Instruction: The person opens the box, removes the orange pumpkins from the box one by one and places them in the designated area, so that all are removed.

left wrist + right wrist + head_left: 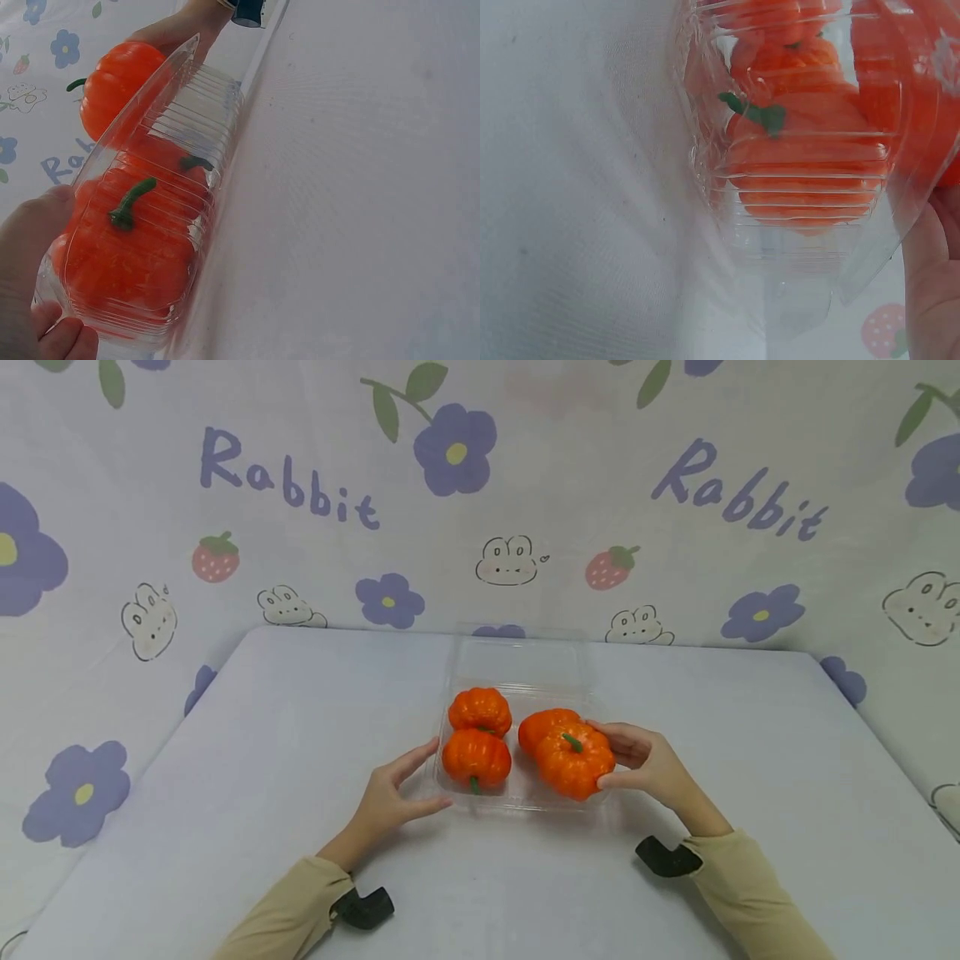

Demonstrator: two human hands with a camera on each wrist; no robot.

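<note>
My right hand [654, 768] grips an orange toy pumpkin [576, 767] with a green stem, thumb and fingers on its right side. That pumpkin is over the right part of a clear plastic box [517, 807], partly covering another orange pumpkin [538, 727]. Two more sit in the left part, a front pumpkin [476, 760] and a back pumpkin [480, 708]. At the box's front left corner is my left hand [381, 800]; in the left wrist view its thumb [56, 206] lies at the rim and its other fingers curl at the wall.
The box's clear hinged lid [519, 664] stands raised at the back. A white-covered table [480, 885] lies beneath, with a printed cloth [555, 468] behind it. Each wrist carries a dark device, one by the left sleeve [288, 902], one by the right sleeve [750, 893].
</note>
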